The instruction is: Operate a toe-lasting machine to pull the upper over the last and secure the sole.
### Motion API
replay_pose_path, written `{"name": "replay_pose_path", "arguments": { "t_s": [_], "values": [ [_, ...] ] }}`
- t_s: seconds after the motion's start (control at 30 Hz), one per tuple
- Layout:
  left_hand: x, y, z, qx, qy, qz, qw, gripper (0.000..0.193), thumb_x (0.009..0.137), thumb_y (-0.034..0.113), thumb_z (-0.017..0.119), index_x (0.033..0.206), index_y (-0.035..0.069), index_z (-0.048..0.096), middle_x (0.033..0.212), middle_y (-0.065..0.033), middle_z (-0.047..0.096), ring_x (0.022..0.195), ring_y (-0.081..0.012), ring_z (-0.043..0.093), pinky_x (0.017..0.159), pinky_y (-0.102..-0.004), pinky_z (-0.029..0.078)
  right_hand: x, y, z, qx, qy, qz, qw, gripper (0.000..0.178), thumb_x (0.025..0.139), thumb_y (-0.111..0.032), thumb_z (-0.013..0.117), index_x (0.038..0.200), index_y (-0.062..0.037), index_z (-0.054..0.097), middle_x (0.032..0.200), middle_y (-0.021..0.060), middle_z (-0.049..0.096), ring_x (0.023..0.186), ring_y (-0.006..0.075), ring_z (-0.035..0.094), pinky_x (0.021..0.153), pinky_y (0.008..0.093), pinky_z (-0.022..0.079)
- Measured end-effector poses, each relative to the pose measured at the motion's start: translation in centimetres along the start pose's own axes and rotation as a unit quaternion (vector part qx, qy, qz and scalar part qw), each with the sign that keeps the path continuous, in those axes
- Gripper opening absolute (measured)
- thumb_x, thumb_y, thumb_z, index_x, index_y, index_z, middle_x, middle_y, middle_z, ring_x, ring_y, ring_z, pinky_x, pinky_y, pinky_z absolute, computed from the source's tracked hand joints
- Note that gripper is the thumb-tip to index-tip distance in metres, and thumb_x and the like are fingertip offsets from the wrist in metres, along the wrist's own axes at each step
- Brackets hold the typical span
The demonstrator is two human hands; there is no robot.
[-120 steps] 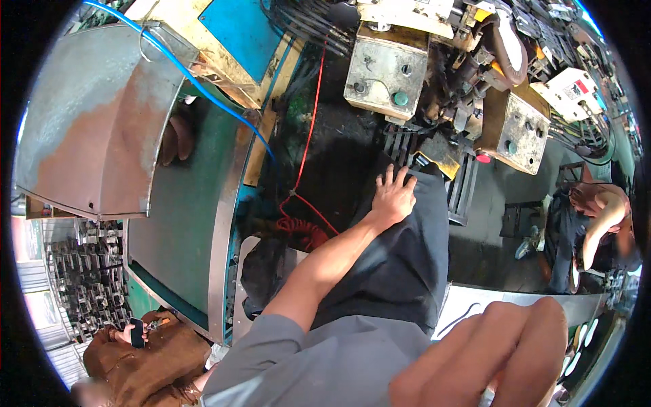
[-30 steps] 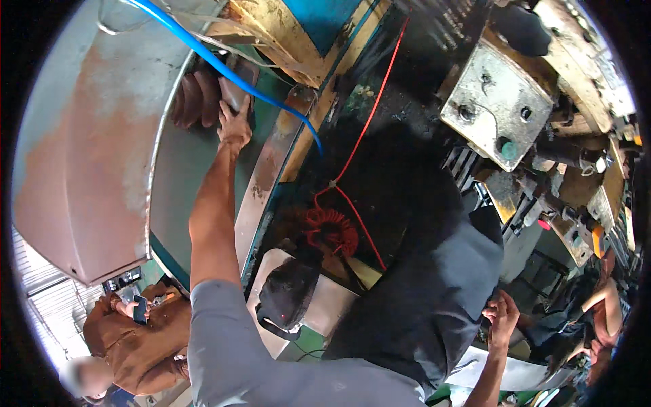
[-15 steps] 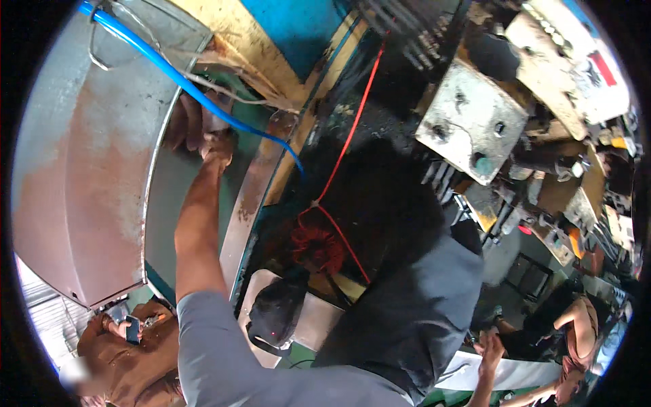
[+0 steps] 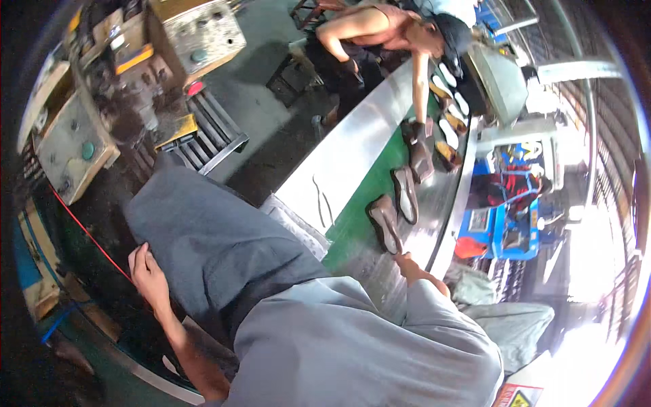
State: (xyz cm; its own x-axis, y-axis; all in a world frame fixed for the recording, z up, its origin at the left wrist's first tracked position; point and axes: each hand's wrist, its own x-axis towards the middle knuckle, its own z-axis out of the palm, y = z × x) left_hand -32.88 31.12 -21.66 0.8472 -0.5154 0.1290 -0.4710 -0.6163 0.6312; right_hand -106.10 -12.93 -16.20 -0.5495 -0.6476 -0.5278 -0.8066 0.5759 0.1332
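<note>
On the right, my right hand (image 4: 409, 264) grips the near end of a brown shoe (image 4: 384, 222) lying on a green and metal conveyor belt (image 4: 354, 234). Just beyond it lies a second brown shoe (image 4: 405, 193). My left hand (image 4: 144, 270) is over on the left, beside the knee of my dark grey trousers (image 4: 196, 217). Its fingers are loosely bent and apart, and it holds nothing I can see.
Across the belt a person (image 4: 366, 27) reaches down to another brown shoe (image 4: 422, 159). White insoles (image 4: 449, 133) and brown shoes line the belt's far side. A blue crate (image 4: 502, 237) stands right of it. Left are a metal rack (image 4: 210, 129) and control box (image 4: 74, 150).
My view has swung right, from the metal hood to the conveyor. My left hand has come away from the brown things beneath the hood; my right hand has taken hold of a shoe.
</note>
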Motion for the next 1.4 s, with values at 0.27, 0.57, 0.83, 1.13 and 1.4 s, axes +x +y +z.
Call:
{"name": "replay_pose_path", "arguments": {
  "t_s": [0.27, 0.57, 0.83, 1.13, 1.4],
  "values": [
    [5.6, 3.3, -2.5, -0.257, -0.096, -0.112, 0.955, 0.031, 0.115, 0.011, 0.055, 0.135, -0.008, 0.069, 0.126, -0.0161, 0.075, 0.115, -0.0249, 0.073, 0.106, -0.0368, 0.057, 6.2, -1.7, 2.2, 0.018, 0.057, -0.338, 0.939, 0.124, 0.079, -0.036, 0.092, 0.174, -0.0112, 0.016, 0.161, 0.0289, 0.051, 0.146, 0.0468, 0.052, 0.119, 0.0515, 0.046],
    [8.8, 14.6, 0.0, -0.249, -0.16, -0.058, 0.953, 0.031, 0.114, 0.013, 0.057, 0.136, -0.006, 0.069, 0.125, -0.0159, 0.076, 0.111, -0.022, 0.074, 0.101, -0.0352, 0.058, 0.1, -12.2, 1.2, 0.211, -0.014, -0.349, 0.913, 0.101, 0.087, -0.05, 0.088, 0.161, 0.0047, 0.044, 0.146, 0.0264, 0.066, 0.135, 0.0368, 0.066, 0.115, 0.0439, 0.05],
    [14.1, 29.7, 3.1, -0.344, -0.191, 0.144, 0.908, 0.05, 0.109, 0.012, 0.065, 0.157, 0.003, 0.054, 0.139, -0.016, 0.069, 0.125, -0.0254, 0.069, 0.105, -0.037, 0.057, -24.9, -32.1, -0.8, 0.194, -0.202, -0.513, 0.811, 0.087, 0.09, -0.047, 0.086, 0.149, 0.0085, 0.057, 0.123, 0.0231, 0.075, 0.106, 0.0278, 0.075, 0.096, 0.04, 0.059],
    [11.5, 16.9, -8.8, -0.066, 0.121, 0.014, 0.99, 0.023, 0.103, 0.01, 0.065, 0.119, -0.004, 0.075, 0.104, -0.0224, 0.075, 0.099, -0.0444, 0.073, 0.086, -0.046, 0.057, -49.4, -41.3, 7.1, -0.035, -0.378, -0.772, 0.509, 0.096, 0.088, -0.04, 0.091, 0.161, 0.0028, 0.044, 0.146, 0.0242, 0.061, 0.132, 0.0318, 0.061, 0.113, 0.0419, 0.049],
    [3.9, 6.6, -9.6, -0.05, 0.143, -0.114, 0.982, 0.029, 0.107, 0.017, 0.064, 0.123, -0.005, 0.075, 0.113, -0.0284, 0.076, 0.106, -0.0444, 0.075, 0.089, -0.0454, 0.058, -51.4, -37.1, 13.2, -0.205, -0.074, -0.948, 0.233, 0.083, 0.079, -0.027, 0.09, 0.156, -0.036, 0.059, 0.174, 0.0346, 0.014, 0.13, 0.0566, 0.049, 0.096, 0.0586, 0.061]
  ]
}}
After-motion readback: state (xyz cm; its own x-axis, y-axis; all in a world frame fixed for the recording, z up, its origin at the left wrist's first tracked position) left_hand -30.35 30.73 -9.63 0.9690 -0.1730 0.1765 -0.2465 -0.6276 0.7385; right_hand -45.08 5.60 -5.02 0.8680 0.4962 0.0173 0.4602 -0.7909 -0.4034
